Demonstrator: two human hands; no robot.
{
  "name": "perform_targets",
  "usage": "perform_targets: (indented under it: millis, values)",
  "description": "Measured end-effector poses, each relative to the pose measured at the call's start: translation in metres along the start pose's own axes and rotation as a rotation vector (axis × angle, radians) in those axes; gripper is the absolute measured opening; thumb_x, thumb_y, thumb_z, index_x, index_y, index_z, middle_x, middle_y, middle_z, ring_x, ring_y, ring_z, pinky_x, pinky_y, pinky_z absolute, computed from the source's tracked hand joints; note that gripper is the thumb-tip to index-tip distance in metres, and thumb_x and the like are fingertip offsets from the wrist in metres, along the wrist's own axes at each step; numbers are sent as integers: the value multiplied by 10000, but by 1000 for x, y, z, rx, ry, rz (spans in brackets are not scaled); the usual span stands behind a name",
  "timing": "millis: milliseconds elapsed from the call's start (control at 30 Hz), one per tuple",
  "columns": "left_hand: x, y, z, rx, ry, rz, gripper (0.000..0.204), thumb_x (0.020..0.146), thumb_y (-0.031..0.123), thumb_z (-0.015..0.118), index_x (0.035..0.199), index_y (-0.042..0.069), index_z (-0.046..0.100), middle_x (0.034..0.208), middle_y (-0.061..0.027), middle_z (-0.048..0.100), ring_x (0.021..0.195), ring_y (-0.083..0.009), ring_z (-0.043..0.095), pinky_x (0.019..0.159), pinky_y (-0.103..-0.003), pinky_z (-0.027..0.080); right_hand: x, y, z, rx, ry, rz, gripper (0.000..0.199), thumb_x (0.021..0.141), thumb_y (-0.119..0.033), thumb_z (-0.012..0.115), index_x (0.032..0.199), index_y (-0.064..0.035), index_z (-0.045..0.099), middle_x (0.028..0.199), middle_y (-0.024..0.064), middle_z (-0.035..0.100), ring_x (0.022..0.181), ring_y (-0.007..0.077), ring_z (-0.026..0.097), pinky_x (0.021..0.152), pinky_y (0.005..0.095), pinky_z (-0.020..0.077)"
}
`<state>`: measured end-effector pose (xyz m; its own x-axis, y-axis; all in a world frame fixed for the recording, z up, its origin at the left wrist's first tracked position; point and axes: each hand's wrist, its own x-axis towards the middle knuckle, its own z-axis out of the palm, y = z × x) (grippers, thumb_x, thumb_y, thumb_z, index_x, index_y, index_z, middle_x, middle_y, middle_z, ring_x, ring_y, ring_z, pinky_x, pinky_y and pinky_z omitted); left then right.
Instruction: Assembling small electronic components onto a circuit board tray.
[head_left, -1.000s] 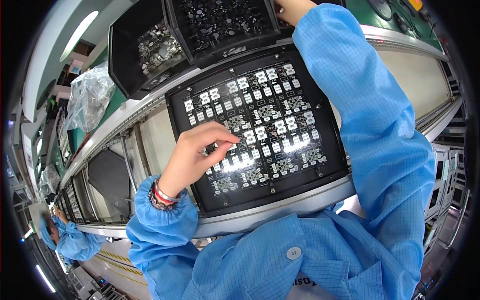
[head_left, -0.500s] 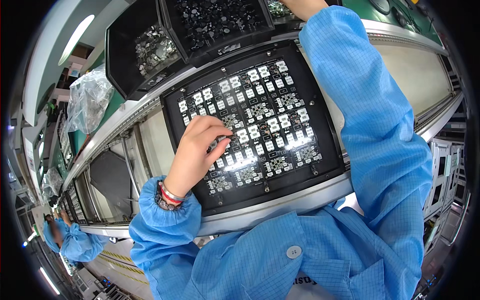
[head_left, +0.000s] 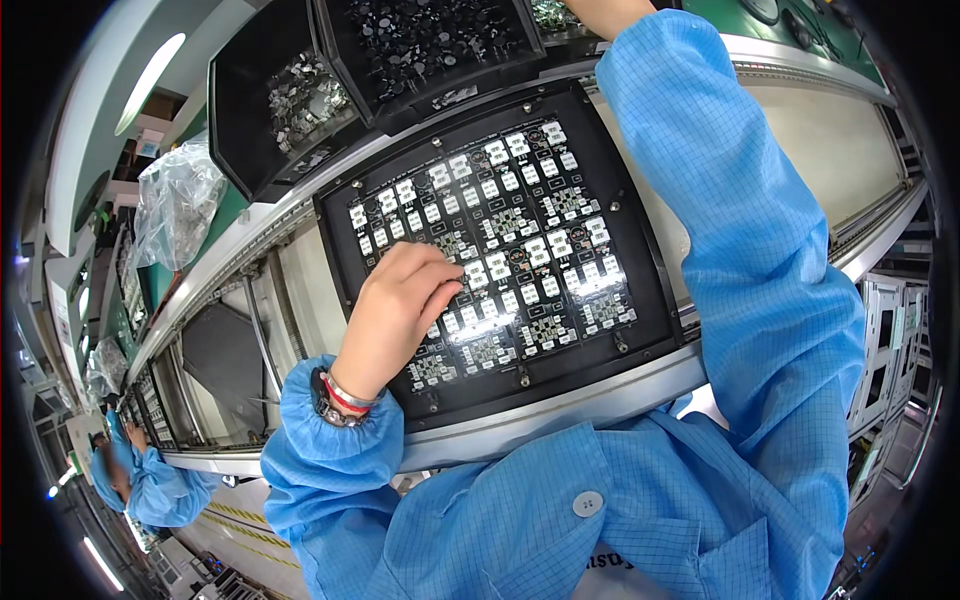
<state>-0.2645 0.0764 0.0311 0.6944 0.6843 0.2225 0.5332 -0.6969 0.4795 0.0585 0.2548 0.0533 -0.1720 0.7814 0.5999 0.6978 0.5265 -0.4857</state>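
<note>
A black tray [head_left: 655, 290] holds a panel of dark circuit boards [head_left: 470, 225] with rows of white square and rectangular parts. Over the left middle of the panel is my left hand [head_left: 395, 305], thumb and fingers drawn together in a pinch at the boards. Whatever sits between those fingertips is too small and hidden to name. My right hand [head_left: 612, 14] reaches to the top edge of the picture, beside a bin of small shiny parts [head_left: 556, 16]. Its fingers lie outside the picture.
Beyond the tray stand a black bin of small dark round parts [head_left: 425, 40] and a black bin of silvery metal parts [head_left: 305, 100]. Metal conveyor rails [head_left: 560, 405] run along the tray. A clear plastic bag [head_left: 180, 200] lies left; another person [head_left: 145, 480] works farther down.
The tray with its panel has shifted slightly left. My left hand has dipped a little toward me, and its thumb and fingers are closer together. My right arm is almost unchanged.
</note>
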Motion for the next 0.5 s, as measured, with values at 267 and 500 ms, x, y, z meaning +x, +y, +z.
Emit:
perform_targets:
  millis: [267, 500]
  values:
    - [-17, 11, -31, 323, 237, -269, 376, 817, 27, 610, 1188, 29, 548, 854, -146, 582, 807, -301, 564, 702, -392, 458, -11, -29, -42, 16, 124, 207, 107, 766, -31, 638, 864, -10, 675, 691, 81, 645, 656, 145, 621, 626, 265, 496]
    - [-48, -6, -18, 567, 114, -648, 486, 913, 214, 536, 1327, 20, 372, 604, -170, 567, 527, -356, 559, 478, -428, 427, -54, -67, -25, 487, -219, 100, 112, 885, -20, 565, 965, -13, 643, 930, 31, 632, 867, 92, 579, 763, 219, 465]
